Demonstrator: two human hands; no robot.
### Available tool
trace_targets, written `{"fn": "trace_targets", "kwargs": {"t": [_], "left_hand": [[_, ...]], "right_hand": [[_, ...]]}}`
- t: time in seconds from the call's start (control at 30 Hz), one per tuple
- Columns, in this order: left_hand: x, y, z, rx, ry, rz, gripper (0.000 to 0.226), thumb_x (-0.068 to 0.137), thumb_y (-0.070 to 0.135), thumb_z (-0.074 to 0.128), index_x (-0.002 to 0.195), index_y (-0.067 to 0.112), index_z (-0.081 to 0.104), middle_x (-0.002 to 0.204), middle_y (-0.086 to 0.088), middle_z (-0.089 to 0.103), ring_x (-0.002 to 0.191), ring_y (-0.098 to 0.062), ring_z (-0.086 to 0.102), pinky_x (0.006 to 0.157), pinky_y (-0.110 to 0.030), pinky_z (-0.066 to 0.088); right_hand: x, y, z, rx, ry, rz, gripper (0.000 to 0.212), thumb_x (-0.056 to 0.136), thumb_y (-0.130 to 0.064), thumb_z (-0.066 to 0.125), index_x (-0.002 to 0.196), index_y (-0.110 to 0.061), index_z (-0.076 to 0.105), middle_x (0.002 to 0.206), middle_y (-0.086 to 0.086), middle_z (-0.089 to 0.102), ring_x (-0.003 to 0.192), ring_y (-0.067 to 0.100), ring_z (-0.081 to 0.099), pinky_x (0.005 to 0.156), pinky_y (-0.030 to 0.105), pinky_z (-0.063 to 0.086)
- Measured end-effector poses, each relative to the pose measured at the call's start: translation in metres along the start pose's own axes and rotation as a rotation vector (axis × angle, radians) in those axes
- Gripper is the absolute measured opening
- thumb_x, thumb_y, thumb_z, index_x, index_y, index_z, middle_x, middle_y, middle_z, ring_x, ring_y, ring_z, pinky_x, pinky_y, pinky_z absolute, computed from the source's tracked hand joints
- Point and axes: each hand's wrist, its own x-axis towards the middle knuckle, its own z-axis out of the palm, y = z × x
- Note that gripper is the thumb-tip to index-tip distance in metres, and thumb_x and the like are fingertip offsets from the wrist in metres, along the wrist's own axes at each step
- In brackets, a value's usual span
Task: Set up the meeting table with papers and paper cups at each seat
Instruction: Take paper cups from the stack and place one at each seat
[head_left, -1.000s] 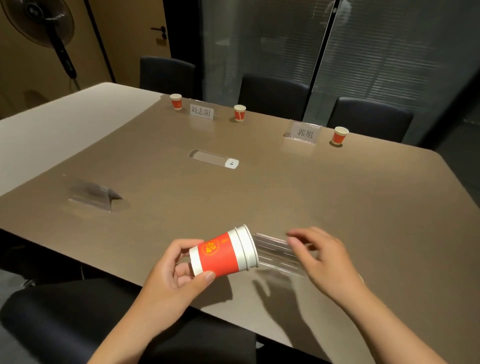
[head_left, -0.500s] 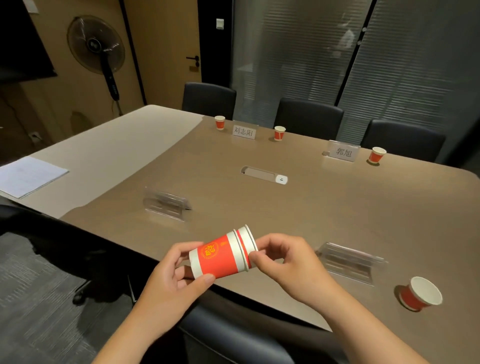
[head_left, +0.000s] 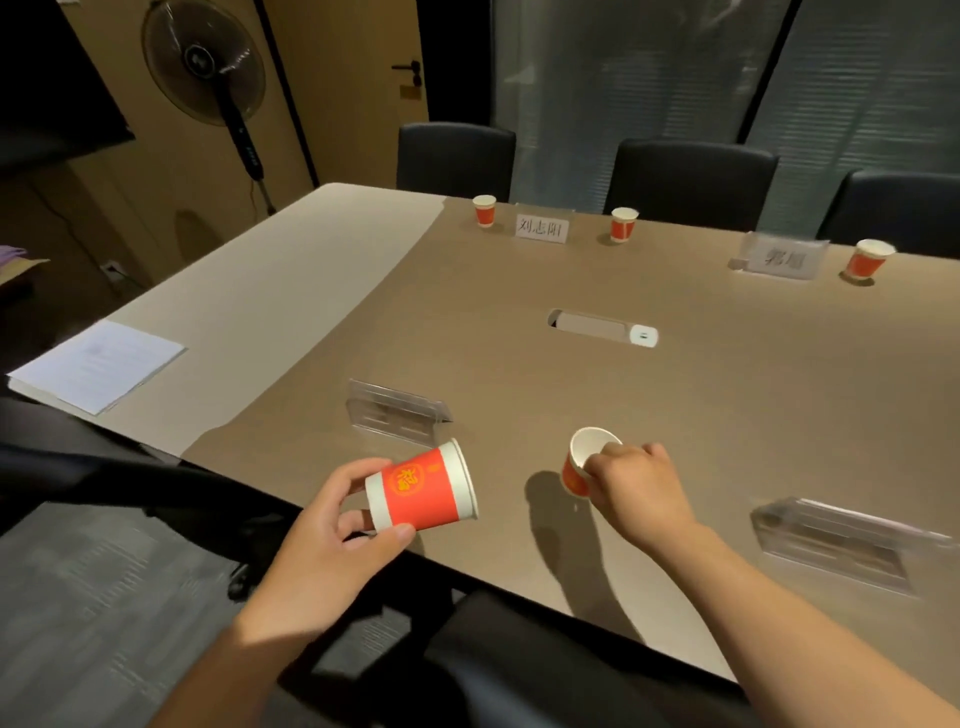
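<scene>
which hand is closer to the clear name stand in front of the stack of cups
Left. The left hand, gripping the stack of cups, sits just below the clear name stand. The right hand, pinching a single cup, is farther off to its right.

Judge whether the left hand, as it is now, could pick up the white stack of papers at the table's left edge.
Probably not yet: the left hand already grips a stack of red paper cups, and the white stack of papers lies far to its left across bare table. Nothing blocks the way.
</scene>
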Motion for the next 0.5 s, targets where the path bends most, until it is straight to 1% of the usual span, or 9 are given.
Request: {"fn": "trace_targets", "kwargs": {"t": [0.07,0.17,0.23,0.3,0.33,0.4,0.43,0.47,0.5], "left_hand": [[0.022,-0.002,-0.010,0.026,-0.011,-0.014,0.056,0.075,-0.001,0.077,0.112,0.036,0.059,0.114,0.003,0.065,0.096,-0.018,0.070,0.074,-0.025,0.058],[0.044,-0.001,-0.015,0.005,-0.025,-0.033,0.054,0.069,0.008,0.077,0.111,0.036,0.060,0.114,0.003,0.064,0.096,-0.017,0.071,0.072,-0.021,0.058],[0.055,-0.002,-0.017,-0.003,-0.055,-0.071,0.055,0.072,0.002,0.076,0.113,0.034,0.059,0.114,0.001,0.063,0.094,-0.015,0.072,0.069,-0.018,0.056],[0.068,-0.002,-0.019,-0.017,-0.085,-0.112,0.054,0.078,-0.006,0.072,0.114,0.031,0.057,0.110,-0.001,0.065,0.087,-0.012,0.073,0.066,-0.015,0.055],[0.074,-0.003,-0.021,-0.017,-0.092,-0.117,0.054,0.076,-0.005,0.072,0.113,0.031,0.058,0.108,-0.002,0.066,0.084,-0.013,0.074,0.066,-0.016,0.056],[0.086,-0.006,-0.032,-0.004,-0.104,-0.123,0.054,0.069,0.003,0.072,0.112,0.033,0.059,0.108,-0.004,0.067,0.083,-0.014,0.074,0.069,-0.021,0.057],[0.092,-0.008,-0.039,0.015,-0.105,-0.117,0.054,0.068,0.006,0.072,0.112,0.035,0.059,0.109,-0.004,0.067,0.084,-0.014,0.074,0.072,-0.025,0.058],[0.098,-0.012,-0.047,0.040,-0.101,-0.105,0.054,0.069,0.008,0.072,0.112,0.038,0.059,0.111,-0.003,0.067,0.086,-0.014,0.074,0.075,-0.030,0.058],[0.103,-0.015,-0.055,0.061,-0.095,-0.094,0.054,0.069,0.011,0.073,0.112,0.041,0.059,0.112,-0.001,0.067,0.089,-0.014,0.073,0.078,-0.034,0.059]], "right_hand": [[0.015,-0.002,0.024,-0.067,-0.092,0.054,0.033,0.098,-0.034,0.040,0.098,-0.018,0.069,0.099,0.004,0.067,0.096,0.029,0.061,0.083,0.035,0.034],[0.026,0.003,0.048,-0.167,-0.236,0.097,0.028,0.094,-0.024,0.043,0.109,-0.020,0.066,0.109,0.003,0.065,0.106,0.026,0.058,0.089,0.035,0.034],[0.029,0.005,0.058,-0.200,-0.327,0.107,0.028,0.091,-0.019,0.045,0.112,-0.021,0.065,0.113,0.003,0.064,0.111,0.026,0.057,0.092,0.035,0.034],[0.032,0.006,0.066,-0.217,-0.372,0.138,0.029,0.094,-0.024,0.042,0.114,-0.021,0.064,0.115,0.003,0.065,0.112,0.026,0.056,0.093,0.036,0.034],[0.032,0.007,0.069,-0.218,-0.376,0.153,0.031,0.096,-0.029,0.040,0.116,-0.022,0.063,0.116,0.003,0.064,0.113,0.026,0.056,0.093,0.036,0.034],[0.037,0.002,0.071,-0.195,-0.347,0.185,0.034,0.095,-0.039,0.042,0.122,-0.025,0.059,0.119,0.001,0.063,0.115,0.025,0.054,0.094,0.036,0.036],[0.041,-0.003,0.068,-0.159,-0.276,0.201,0.037,0.093,-0.042,0.047,0.124,-0.025,0.058,0.119,0.000,0.062,0.114,0.025,0.055,0.094,0.037,0.038],[0.046,-0.012,0.062,-0.076,-0.170,0.210,0.038,0.091,-0.043,0.052,0.124,-0.024,0.060,0.116,0.000,0.064,0.110,0.026,0.058,0.091,0.039,0.041],[0.052,-0.026,0.052,0.070,-0.047,0.207,0.036,0.089,-0.042,0.058,0.119,-0.023,0.063,0.109,0.000,0.066,0.102,0.025,0.062,0.086,0.038,0.046]]}}
